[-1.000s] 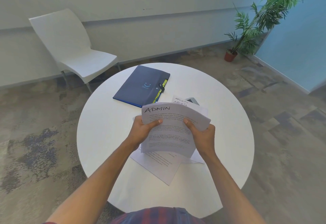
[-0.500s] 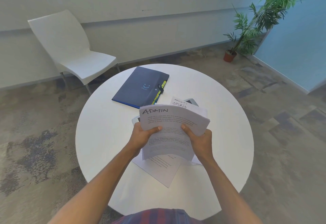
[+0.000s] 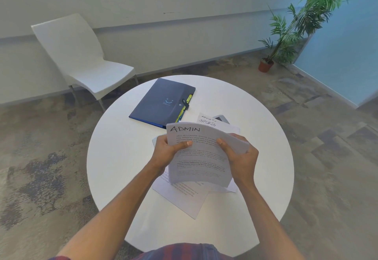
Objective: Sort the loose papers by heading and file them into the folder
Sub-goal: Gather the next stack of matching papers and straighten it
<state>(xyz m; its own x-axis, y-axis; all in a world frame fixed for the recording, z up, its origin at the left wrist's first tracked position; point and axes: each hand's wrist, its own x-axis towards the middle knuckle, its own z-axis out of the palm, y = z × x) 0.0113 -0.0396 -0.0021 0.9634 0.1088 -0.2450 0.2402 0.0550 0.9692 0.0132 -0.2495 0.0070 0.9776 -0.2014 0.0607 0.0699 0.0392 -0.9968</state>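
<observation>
A stack of white papers headed ADMIN (image 3: 201,159) is held up above the round white table (image 3: 114,157). My left hand (image 3: 166,151) grips its left edge, thumb on the top sheet. My right hand (image 3: 240,157) grips its right side, thumb pressed on the front. Under the stack, loose sheets (image 3: 184,196) lie on the table, and behind it a sheet headed SPORTS (image 3: 207,121) shows. A dark blue folder (image 3: 161,103) with a snap strap and yellow-green tabs lies shut at the table's far side.
A grey flat device (image 3: 222,119) peeks out behind the SPORTS sheet. A white chair (image 3: 81,59) stands beyond the table on the left. A potted plant (image 3: 290,34) stands at the far right by a blue wall.
The stack has stayed in both hands. My right thumb has shifted a little on the top sheet, and the stack has tilted slightly.
</observation>
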